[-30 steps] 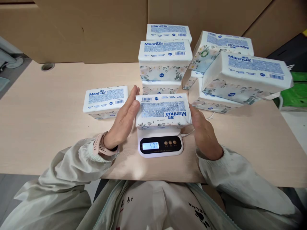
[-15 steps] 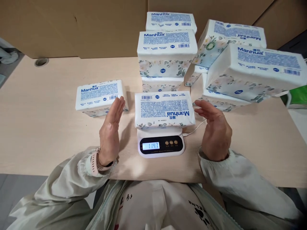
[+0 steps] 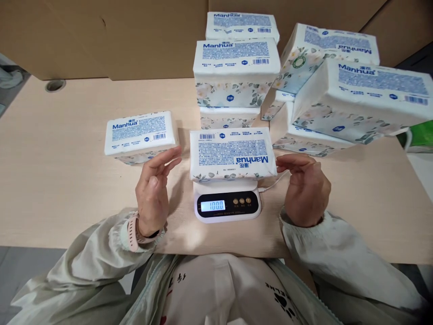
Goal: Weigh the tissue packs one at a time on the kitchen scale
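A white and blue tissue pack point(image 3: 232, 153) labelled Manhua rests on a small white kitchen scale point(image 3: 226, 212), its print upside down to me. The scale's lit display point(image 3: 212, 206) reads about 100.0. My left hand point(image 3: 154, 192) hovers left of the pack, fingers stretched toward it with a gap between. On the other side, my right hand point(image 3: 306, 192) is open, its fingertips very close to the pack's right end; whether they touch it I cannot tell. Beyond my left fingers lies another tissue pack point(image 3: 141, 135), flat on the table.
Stacked tissue packs point(image 3: 237, 58) stand behind the scale, with more piled packs point(image 3: 365, 99) at the right. A thin white cable point(image 3: 275, 181) runs from the scale's right side. Cardboard point(image 3: 152, 40) walls the back of the wooden table point(image 3: 74, 180), which has a round cable hole point(image 3: 55, 85).
The fingers of both hands have bent inward toward the pack on the scale. The display has dropped from about 114.7 to 100.0. My view has shifted slightly.
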### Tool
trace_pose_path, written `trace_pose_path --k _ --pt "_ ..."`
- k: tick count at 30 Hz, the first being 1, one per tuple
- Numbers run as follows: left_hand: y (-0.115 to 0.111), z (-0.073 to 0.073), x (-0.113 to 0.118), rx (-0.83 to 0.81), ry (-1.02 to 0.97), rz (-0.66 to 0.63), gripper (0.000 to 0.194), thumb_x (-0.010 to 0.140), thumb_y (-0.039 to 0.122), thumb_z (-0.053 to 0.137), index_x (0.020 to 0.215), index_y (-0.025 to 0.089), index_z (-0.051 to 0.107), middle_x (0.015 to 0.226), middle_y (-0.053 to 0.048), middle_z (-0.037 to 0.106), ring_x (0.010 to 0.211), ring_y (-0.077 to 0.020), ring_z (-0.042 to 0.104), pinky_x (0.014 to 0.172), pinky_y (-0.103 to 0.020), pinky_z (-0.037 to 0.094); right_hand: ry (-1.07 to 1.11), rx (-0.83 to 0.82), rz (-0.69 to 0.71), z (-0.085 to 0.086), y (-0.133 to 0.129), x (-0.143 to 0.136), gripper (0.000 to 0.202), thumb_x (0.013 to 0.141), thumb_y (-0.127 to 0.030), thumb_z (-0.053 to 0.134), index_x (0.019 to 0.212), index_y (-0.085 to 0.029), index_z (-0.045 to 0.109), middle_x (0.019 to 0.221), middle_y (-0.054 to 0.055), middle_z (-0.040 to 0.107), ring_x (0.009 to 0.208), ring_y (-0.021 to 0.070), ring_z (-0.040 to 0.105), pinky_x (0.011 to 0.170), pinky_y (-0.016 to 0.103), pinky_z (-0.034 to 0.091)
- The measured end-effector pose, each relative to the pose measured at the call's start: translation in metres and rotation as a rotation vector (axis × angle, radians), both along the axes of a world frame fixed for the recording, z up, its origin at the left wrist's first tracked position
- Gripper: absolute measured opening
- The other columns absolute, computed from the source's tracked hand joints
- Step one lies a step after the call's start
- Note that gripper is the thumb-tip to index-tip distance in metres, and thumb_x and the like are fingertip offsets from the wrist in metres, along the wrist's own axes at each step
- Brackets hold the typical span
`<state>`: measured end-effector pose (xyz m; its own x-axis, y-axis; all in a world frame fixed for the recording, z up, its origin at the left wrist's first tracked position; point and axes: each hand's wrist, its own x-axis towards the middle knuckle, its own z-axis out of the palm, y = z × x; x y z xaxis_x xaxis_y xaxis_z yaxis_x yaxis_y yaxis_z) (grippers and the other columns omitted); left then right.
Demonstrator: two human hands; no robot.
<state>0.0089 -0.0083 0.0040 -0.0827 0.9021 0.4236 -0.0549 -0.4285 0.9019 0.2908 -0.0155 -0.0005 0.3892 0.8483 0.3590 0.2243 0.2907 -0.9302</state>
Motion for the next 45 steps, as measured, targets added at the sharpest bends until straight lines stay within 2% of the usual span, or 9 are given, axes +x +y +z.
trace_pose_path --k 5,9,13,26,33,40,45 --pt "-0.0012 0.0022 0.0000 -0.012 0.000 -0.015 0.038 0.107 0.047 0.053 0.133 0.034 0.078 0.141 -0.001 0.076 0.139 -0.0271 0.067 0.117 -0.049 0.057 0.001 0.028 0.021 -0.0002 -0.0002 0.0017 0.049 0.110 -0.057 0.047 0.096 -0.028 0.084 0.093 0.005 0.076 0.082 0.0224 0.067 0.080 0.044 0.052" --pt "-0.0033 0.0054 0.0004 -0.081 0.001 -0.016 0.035 0.104 0.050 0.058 0.131 0.038 0.078 0.142 -0.001 0.074 0.143 -0.0307 0.064 0.122 -0.057 0.053 0.015 0.023 0.014 -0.0001 -0.0003 0.0012 0.050 0.109 -0.058 0.047 0.095 -0.026 0.083 0.093 0.005 0.076 0.081 0.0227 0.066 0.079 0.043 0.050" --pt "-0.0043 0.0068 0.0010 -0.108 0.025 0.003 0.034 0.103 0.052 0.058 0.128 0.041 0.077 0.141 0.001 0.075 0.141 -0.0314 0.064 0.121 -0.061 0.053 0.021 0.042 0.029 -0.0012 0.0001 0.0012 0.050 0.110 -0.056 0.046 0.095 -0.026 0.083 0.092 0.005 0.076 0.081 0.0219 0.065 0.079 0.042 0.049" --pt "-0.0051 0.0091 0.0016 -0.115 0.019 -0.016 0.032 0.104 0.049 0.058 0.128 0.040 0.078 0.138 0.000 0.076 0.138 -0.0309 0.067 0.120 -0.060 0.054 0.010 0.052 0.030 0.0006 0.0002 -0.0002 0.050 0.110 -0.055 0.045 0.093 -0.027 0.082 0.092 0.006 0.075 0.081 0.0245 0.064 0.078 0.045 0.049" --pt "-0.0041 0.0074 0.0014 -0.076 0.030 -0.022 0.033 0.107 0.051 0.058 0.130 0.037 0.076 0.139 -0.004 0.075 0.138 -0.0312 0.068 0.119 -0.056 0.055 -0.013 0.047 0.033 -0.0002 -0.0005 0.0017 0.050 0.112 -0.055 0.042 0.095 -0.031 0.082 0.094 0.007 0.075 0.083 0.0262 0.065 0.079 0.048 0.051" --pt "-0.0020 0.0040 0.0042 0.021 0.013 -0.036 0.038 0.109 0.047 0.056 0.135 0.027 0.076 0.138 -0.006 0.077 0.135 -0.0268 0.071 0.113 -0.044 0.061 0.001 0.034 0.035 0.0004 -0.0009 0.0014 0.049 0.110 -0.057 0.045 0.095 -0.029 0.082 0.095 0.007 0.076 0.084 0.0255 0.066 0.080 0.047 0.050" --pt "-0.0034 0.0038 0.0028 0.046 0.080 -0.130 0.042 0.110 0.043 0.055 0.146 0.028 0.070 0.150 -0.007 0.070 0.142 -0.0300 0.066 0.118 -0.050 0.060 -0.010 0.022 0.020 0.0010 -0.0018 0.0008 0.050 0.110 -0.057 0.043 0.096 -0.028 0.082 0.096 0.006 0.075 0.086 0.0253 0.067 0.083 0.047 0.050"
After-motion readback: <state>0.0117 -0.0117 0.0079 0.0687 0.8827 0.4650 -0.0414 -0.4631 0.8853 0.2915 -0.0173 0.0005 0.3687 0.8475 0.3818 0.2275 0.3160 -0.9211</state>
